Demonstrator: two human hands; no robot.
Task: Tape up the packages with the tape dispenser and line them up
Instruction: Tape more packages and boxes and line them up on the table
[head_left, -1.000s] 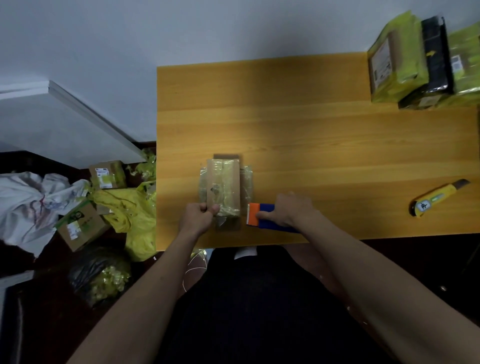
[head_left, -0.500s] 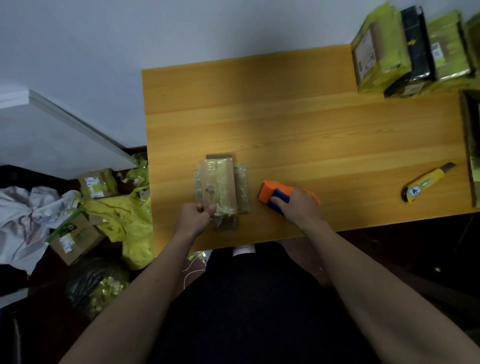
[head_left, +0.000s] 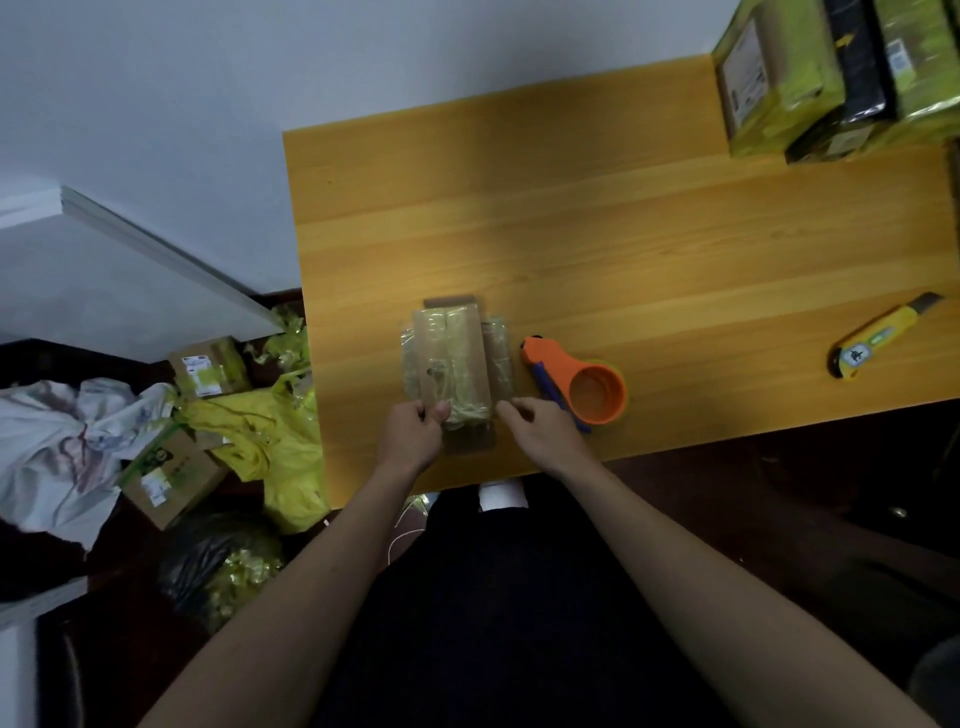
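- Package (head_left: 453, 364) lies flat on the table (head_left: 597, 234), close to the near edge, wrapped in clear tape.
- Left hand (head_left: 413, 434) grips the package's near left corner, thumb on top, fingers curled under.
- Right hand (head_left: 540, 431) is at the near right corner, fingers loosely curled, fingertips (head_left: 506, 410) at the package's edge; whether they pinch it I cannot tell.
- Dispenser (head_left: 576, 382), orange with a blue part, rests on the table just right of the package, free of both hands.
- Yellow knife (head_left: 883, 340) lies well off to the right.
- Taped parcels (head_left: 831, 73) stand side by side at the far right corner.
- On the floor to the left: boxes (head_left: 208, 366), a yellow bag (head_left: 275, 441), white cloth (head_left: 67, 447).
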